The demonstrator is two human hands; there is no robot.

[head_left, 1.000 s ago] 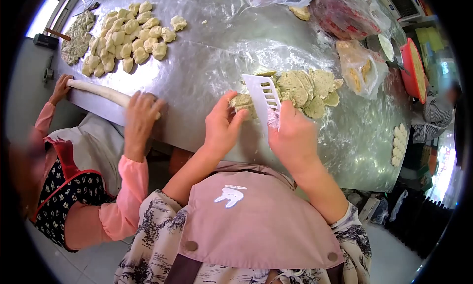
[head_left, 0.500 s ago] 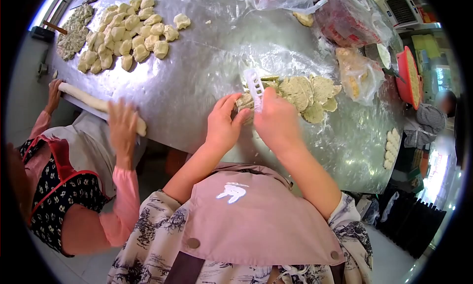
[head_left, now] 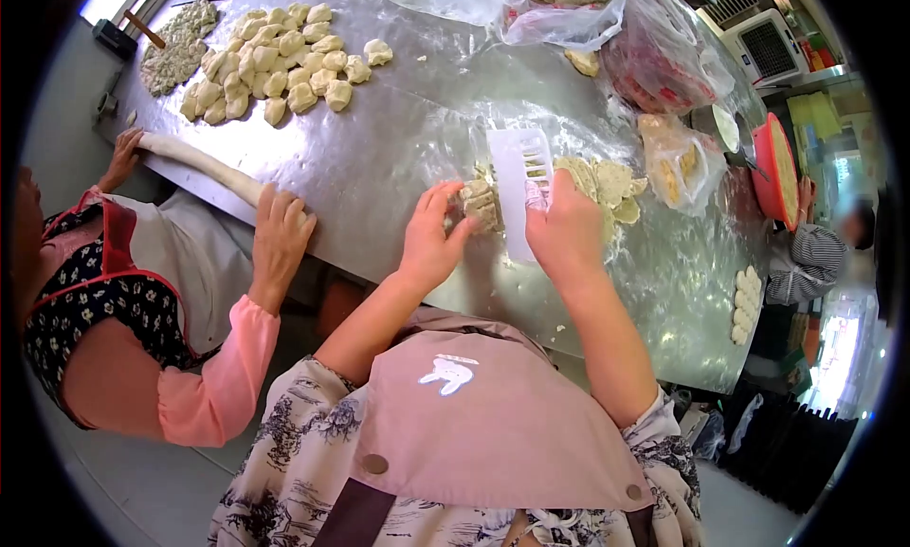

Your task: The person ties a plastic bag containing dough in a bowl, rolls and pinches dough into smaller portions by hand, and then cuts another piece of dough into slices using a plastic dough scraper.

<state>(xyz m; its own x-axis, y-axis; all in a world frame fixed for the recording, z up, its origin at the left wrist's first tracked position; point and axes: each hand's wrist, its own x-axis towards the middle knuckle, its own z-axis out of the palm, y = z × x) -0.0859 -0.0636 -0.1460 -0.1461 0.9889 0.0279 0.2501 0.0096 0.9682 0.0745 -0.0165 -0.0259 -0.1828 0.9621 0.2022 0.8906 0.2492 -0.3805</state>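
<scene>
My right hand grips a white slotted scraper, its broad face turned up toward the camera. Just left of the scraper, greenish dough pieces lie in a small stack. My left hand rests against that stack, thumb and fingers around its left side. Flat greenish dough slices overlap on the metal table, to the right of the scraper and partly behind my right hand.
At left, a co-worker's hands are on a long dough roll. Pale dough lumps sit at the upper left. Plastic bags, a red basin and small white dough pieces are at right. Another person stands beyond.
The scraper has tilted from nearly edge-on to broad face up, beside the stack. The co-worker's near hand has moved to the roll's right end. The whole view has shifted slightly.
</scene>
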